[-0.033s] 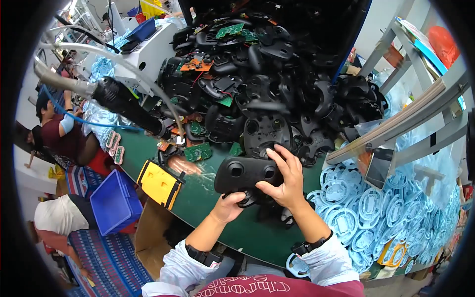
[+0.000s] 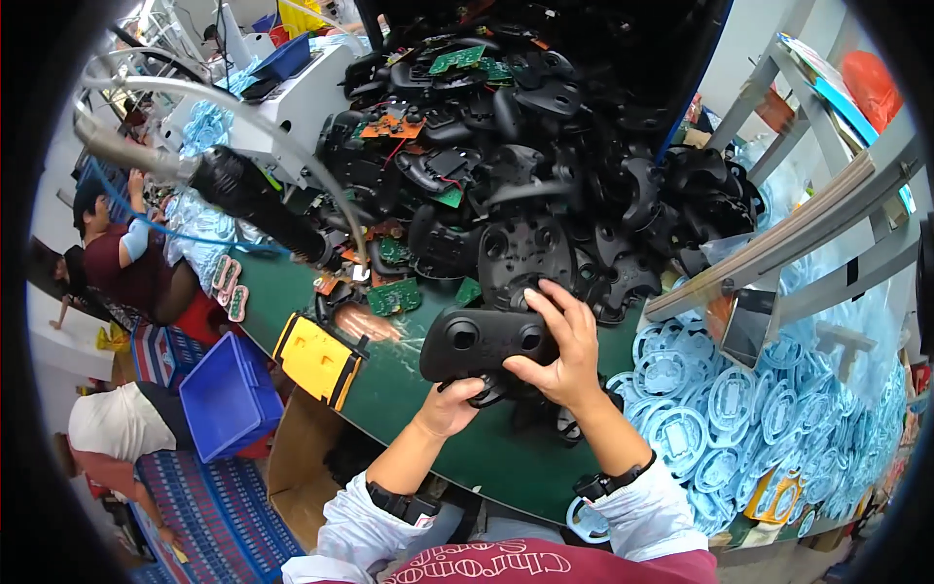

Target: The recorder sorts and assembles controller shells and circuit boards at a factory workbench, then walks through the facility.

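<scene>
Both of my hands hold a black game controller shell (image 2: 491,343) over the near part of the green table. Two round thumbstick holes show in its face. My left hand (image 2: 449,407) is closed at its lower left, the thumb pressed by a small round black part (image 2: 491,389) under the shell. My right hand (image 2: 569,355) grips the right end, thumb on the near edge and fingers over the far edge. Just beyond lies another black controller shell (image 2: 525,255), in front of a heap of black controller parts (image 2: 545,175). What is under the held shell is mostly hidden.
A black powered screwdriver (image 2: 248,200) hangs at the left. Near it are green circuit boards (image 2: 394,297) and a yellow-and-black case (image 2: 316,360). Light blue ring-shaped parts (image 2: 720,419) pile up at the right, below a phone (image 2: 747,326) on a grey frame. A blue bin (image 2: 229,399) stands left.
The hanging screwdriver and its hose sit slightly differently. My hands and the controller shell hold almost the same pose.
</scene>
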`<action>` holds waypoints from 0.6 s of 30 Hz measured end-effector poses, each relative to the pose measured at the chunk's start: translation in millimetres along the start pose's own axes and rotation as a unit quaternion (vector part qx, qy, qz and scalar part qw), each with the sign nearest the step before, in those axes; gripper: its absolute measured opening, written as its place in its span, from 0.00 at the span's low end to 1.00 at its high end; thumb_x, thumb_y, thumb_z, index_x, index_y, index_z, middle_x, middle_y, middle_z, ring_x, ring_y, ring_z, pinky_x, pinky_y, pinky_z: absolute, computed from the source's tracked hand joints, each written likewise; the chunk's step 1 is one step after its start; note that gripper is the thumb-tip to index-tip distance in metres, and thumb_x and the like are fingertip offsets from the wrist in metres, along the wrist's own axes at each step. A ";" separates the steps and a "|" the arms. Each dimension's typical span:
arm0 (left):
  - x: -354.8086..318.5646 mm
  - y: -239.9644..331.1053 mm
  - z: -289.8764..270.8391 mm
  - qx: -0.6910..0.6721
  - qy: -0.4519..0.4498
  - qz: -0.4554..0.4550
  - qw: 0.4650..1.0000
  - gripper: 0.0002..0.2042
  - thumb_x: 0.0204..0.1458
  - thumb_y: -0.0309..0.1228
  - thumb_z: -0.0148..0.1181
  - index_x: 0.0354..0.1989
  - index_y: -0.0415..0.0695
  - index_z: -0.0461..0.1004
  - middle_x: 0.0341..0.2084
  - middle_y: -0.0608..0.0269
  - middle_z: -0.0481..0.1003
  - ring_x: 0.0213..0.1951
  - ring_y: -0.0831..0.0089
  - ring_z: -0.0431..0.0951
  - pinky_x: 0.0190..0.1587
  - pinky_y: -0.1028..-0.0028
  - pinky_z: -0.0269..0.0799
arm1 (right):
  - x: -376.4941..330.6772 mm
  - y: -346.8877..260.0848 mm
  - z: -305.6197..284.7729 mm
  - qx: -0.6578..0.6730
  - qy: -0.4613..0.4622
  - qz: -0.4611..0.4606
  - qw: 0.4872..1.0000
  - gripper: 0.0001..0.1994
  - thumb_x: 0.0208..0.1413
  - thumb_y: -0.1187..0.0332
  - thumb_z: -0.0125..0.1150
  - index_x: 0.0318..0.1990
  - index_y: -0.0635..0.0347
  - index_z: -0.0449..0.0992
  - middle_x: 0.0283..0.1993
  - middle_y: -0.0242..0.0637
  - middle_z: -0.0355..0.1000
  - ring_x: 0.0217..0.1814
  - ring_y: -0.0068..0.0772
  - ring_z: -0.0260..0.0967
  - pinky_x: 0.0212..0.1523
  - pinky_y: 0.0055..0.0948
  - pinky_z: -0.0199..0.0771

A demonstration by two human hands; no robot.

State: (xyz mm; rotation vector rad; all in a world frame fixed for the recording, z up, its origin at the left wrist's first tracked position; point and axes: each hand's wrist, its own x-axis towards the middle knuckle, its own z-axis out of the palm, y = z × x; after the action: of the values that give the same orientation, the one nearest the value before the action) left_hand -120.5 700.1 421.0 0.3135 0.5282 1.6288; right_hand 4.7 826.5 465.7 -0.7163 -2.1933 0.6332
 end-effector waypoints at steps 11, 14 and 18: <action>-155.0 83.0 9.1 0.290 0.014 0.097 0.952 0.34 0.39 0.25 0.60 0.58 0.41 0.52 0.52 0.61 0.59 0.55 0.72 0.59 0.56 0.69 0.55 | -35.9 -124.2 41.9 0.208 -0.013 -0.082 0.975 0.37 0.31 0.47 0.67 0.51 0.58 0.67 0.55 0.47 0.58 0.55 0.47 0.56 0.53 0.40 0.56; -260.6 95.9 -2.5 0.319 0.113 0.081 0.937 0.36 0.37 0.30 0.63 0.57 0.41 0.53 0.52 0.58 0.60 0.54 0.68 0.61 0.56 0.67 0.56 | -81.8 -184.9 76.0 0.258 -0.092 -0.068 0.959 0.35 0.34 0.47 0.65 0.52 0.53 0.66 0.56 0.44 0.58 0.56 0.46 0.55 0.55 0.42 0.52; -342.4 83.1 -4.6 0.244 0.310 0.080 0.916 0.37 0.36 0.34 0.64 0.57 0.40 0.53 0.51 0.57 0.62 0.53 0.64 0.63 0.56 0.64 0.57 | -153.3 -216.2 157.5 0.372 -0.305 -0.044 0.876 0.34 0.45 0.47 0.57 0.59 0.51 0.58 0.62 0.42 0.49 0.60 0.47 0.50 0.57 0.44 0.47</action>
State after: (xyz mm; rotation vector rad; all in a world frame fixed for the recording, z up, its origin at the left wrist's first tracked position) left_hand -149.2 356.6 494.4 0.2008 1.4374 1.7299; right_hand -90.6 535.5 429.8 0.0145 -2.2087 1.7054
